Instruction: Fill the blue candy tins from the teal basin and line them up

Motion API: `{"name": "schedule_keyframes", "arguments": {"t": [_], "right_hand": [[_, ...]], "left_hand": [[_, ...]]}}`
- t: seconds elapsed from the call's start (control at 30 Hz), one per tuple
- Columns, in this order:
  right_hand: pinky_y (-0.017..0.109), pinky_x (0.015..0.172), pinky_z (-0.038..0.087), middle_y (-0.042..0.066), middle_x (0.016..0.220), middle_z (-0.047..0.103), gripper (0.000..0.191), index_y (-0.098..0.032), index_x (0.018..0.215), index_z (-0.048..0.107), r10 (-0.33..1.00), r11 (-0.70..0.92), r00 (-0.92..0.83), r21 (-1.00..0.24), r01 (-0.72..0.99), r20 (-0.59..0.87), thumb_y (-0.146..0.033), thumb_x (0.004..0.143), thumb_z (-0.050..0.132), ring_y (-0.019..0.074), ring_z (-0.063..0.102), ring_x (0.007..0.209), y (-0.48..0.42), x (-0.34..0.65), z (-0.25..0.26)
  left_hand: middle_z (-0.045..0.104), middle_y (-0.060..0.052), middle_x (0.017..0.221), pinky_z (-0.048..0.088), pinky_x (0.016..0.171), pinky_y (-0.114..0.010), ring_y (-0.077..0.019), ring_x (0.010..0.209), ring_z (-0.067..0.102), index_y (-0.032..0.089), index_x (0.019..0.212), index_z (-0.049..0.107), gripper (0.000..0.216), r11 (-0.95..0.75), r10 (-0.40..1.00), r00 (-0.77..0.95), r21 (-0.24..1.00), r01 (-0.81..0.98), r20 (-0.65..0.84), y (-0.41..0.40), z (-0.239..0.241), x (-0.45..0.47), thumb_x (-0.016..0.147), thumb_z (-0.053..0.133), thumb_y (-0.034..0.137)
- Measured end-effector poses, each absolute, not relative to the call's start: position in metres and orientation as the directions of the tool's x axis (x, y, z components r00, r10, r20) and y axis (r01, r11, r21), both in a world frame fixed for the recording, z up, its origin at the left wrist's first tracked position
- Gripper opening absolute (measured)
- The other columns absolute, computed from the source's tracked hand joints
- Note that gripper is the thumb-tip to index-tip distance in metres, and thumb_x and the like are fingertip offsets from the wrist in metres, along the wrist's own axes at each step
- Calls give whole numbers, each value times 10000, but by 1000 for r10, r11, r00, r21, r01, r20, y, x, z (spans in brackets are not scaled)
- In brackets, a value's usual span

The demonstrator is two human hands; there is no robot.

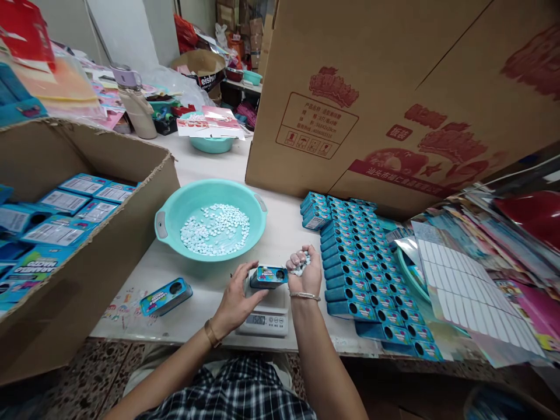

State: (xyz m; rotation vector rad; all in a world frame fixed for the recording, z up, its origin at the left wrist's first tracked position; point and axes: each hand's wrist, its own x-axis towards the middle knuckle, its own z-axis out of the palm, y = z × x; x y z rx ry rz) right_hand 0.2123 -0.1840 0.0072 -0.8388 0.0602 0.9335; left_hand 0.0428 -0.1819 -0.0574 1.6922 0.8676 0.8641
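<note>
My left hand (237, 297) has its thumb and fingers on the left end of a small blue candy tin (270, 277) with a dark round hole in its top. The tin is at the white kitchen scale (265, 324), whose display is lit. My right hand (305, 271), palm up with fingers curled, holds a handful of small pale blue candies (301, 262) beside the tin's right end. Beyond my hands stands a turquoise basin (168, 201) with many more such candies in it. Another blue tin (167, 296) lies to the left of my left hand.
An open cardboard box (144, 192) with blue tins stands at the left. Rows of blue tins (363, 262) are on the right, before a large printed carton (394, 87). Sticker sheets (468, 286) lie over another basin (413, 277). A bottle (136, 108) stands behind.
</note>
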Motion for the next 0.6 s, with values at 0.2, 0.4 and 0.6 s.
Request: {"name": "schedule_keyframes", "arguments": {"t": [0.2, 0.4, 0.6], "right_hand": [[133, 323, 230, -123, 475, 378, 173, -197, 701, 443, 824, 268, 427, -406, -874, -373, -199, 762, 605, 28, 357, 364, -194, 238, 10], [143, 322, 262, -107, 498, 409, 146, -191, 711, 465, 865, 327, 421, -328, -886, -274, -147, 784, 584, 36, 395, 387, -217, 265, 17], [151, 310, 267, -104, 492, 408, 126, -195, 719, 484, 844, 358, 464, -362, -861, -269, -186, 808, 572, 43, 384, 375, -222, 262, 18]], "left_hand": [[524, -83, 1326, 421, 1051, -400, -240, 1262, 498, 266, 1353, 442, 634, -239, 867, 474, 962, 132, 150, -180, -52, 36, 780, 711, 254], [541, -92, 1300, 451, 1013, -395, -243, 1236, 515, 268, 1338, 495, 513, -312, 874, 438, 934, 174, 211, -178, -36, 25, 850, 648, 296], [605, -80, 1104, 494, 917, -359, -208, 1069, 587, 246, 1195, 625, 292, -415, 853, 410, 895, 162, 322, -173, -24, 23, 907, 580, 262]]}}
